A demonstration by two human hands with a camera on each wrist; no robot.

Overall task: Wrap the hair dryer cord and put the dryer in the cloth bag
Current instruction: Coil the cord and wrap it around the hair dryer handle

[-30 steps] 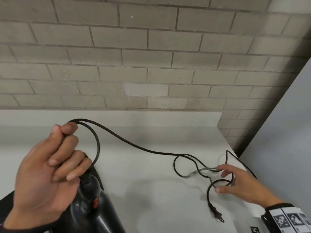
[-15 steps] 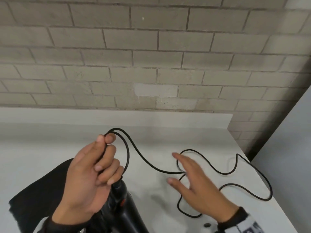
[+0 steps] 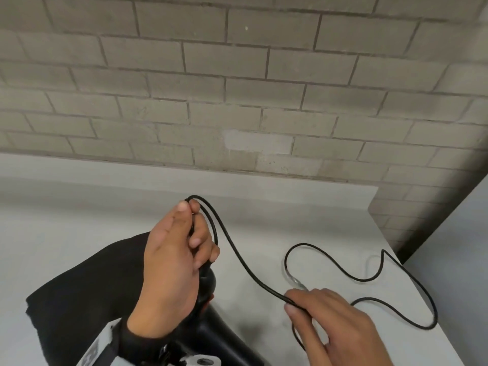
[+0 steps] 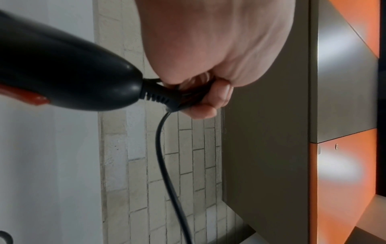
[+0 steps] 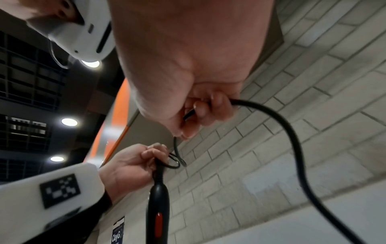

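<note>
A loop of the thin black rubber cord (image 3: 239, 256) is gripped by the left hand (image 3: 171, 268) above the black plastic hair dryer (image 3: 208, 294); farther right the cord is pinched by the right hand (image 3: 335, 326). A black cloth bag (image 3: 87, 294) lies at near left on the white table (image 3: 303, 220).

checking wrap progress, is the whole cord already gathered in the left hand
No: the left hand pinches only a couple of loops, while most of the cord lies loose on the counter.

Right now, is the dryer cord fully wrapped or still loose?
Mostly loose: the left hand pinches one loop, while the cord snakes across the counter.
</note>
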